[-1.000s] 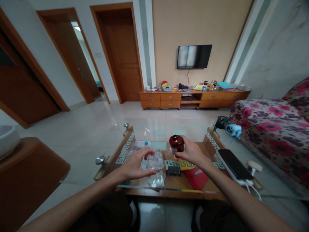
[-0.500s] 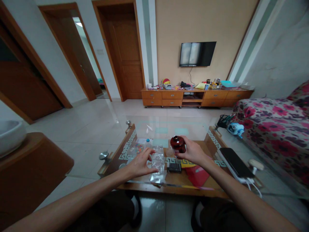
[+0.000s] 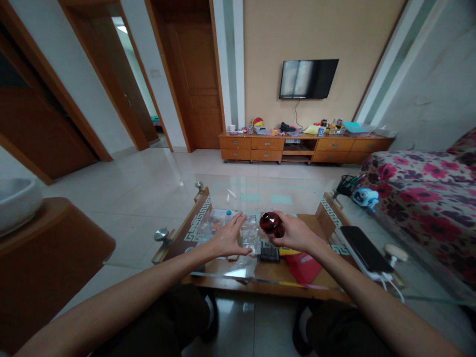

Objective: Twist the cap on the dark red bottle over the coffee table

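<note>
My right hand (image 3: 293, 232) is wrapped round a dark brown bottle (image 3: 271, 224), which tilts with its open neck toward the left. My left hand (image 3: 228, 238) reaches over the glass table with fingers spread, holding nothing. Just right of its fingers lies a clear plastic tray or wrapper (image 3: 250, 233), shiny and see-through; whether the fingertips touch it I cannot tell. A small bottle with a blue cap (image 3: 228, 213) stands behind the left hand, beside a clear bag with colourful bits (image 3: 212, 224).
Under or on the glass top (image 3: 238, 191) are a black box (image 3: 269, 255) and a red packet (image 3: 305, 267). At the right, a phone (image 3: 366, 248) lies on a white block with cables. A pen holder (image 3: 345, 185) and a blue-white item (image 3: 365, 197) sit by the flowered sofa (image 3: 420, 183).
The brown bottle has tipped from nearly upright toward the left in my right hand. My left hand has moved right and slightly up, and the clear plastic has shifted a little right.
</note>
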`<action>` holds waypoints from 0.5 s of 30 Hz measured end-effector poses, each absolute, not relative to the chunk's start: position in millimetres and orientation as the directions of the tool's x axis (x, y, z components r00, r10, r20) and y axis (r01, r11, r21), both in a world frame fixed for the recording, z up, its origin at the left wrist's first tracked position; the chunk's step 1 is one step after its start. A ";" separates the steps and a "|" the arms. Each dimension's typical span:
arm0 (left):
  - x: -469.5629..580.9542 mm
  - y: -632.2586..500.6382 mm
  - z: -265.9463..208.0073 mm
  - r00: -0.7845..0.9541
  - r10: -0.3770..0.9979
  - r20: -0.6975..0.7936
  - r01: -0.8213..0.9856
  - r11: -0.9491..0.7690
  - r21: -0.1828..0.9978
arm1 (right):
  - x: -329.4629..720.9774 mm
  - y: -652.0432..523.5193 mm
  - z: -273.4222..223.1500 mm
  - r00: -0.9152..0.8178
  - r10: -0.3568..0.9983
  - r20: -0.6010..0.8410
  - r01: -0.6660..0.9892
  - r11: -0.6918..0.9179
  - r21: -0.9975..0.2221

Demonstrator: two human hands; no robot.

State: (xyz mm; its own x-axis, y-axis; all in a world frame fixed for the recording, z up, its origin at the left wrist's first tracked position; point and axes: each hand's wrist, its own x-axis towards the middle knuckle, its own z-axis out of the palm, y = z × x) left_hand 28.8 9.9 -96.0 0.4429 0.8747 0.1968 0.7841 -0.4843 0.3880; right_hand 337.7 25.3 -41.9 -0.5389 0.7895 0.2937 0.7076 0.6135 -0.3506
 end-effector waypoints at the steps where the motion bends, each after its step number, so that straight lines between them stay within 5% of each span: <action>1: 31.9 12.8 -94.9 0.439 0.878 0.189 0.792 -0.478 0.381 | 338.6 26.4 -42.8 -0.550 0.779 0.300 0.700 0.626 -0.343; 15: 46.5 26.3 -85.6 0.453 0.879 0.149 0.798 -0.474 0.372 | 347.6 34.0 -52.2 -0.550 0.764 0.337 0.793 0.604 -0.077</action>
